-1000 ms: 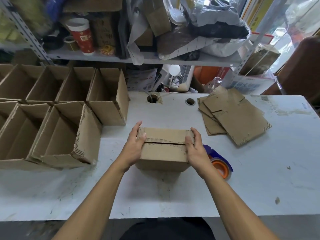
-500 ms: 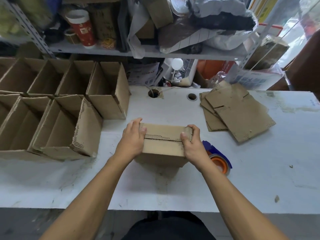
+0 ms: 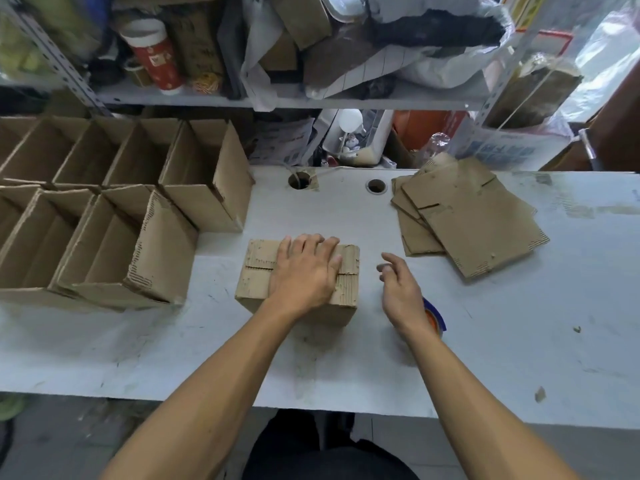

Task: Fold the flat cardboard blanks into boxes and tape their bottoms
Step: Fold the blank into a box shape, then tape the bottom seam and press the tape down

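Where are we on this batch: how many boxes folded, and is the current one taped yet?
Done: about seven open boxes stand at left. In hand: left hand presses the flaps of the upturned box closed, no tape visible on its seam; right hand hovers over the tape roll. Left: a few flat blanks.

Folded box (image 3: 258,271) mid-table (image 3: 519,341), finished boxes (image 3: 104,220) left, blanks (image 3: 474,220) right, probably tape (image 3: 437,318) beside.

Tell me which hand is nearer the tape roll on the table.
Right. The right hand hovers open just above and left of the tape roll, its wrist overlapping it. The left hand lies flat on the folded box, farther left.
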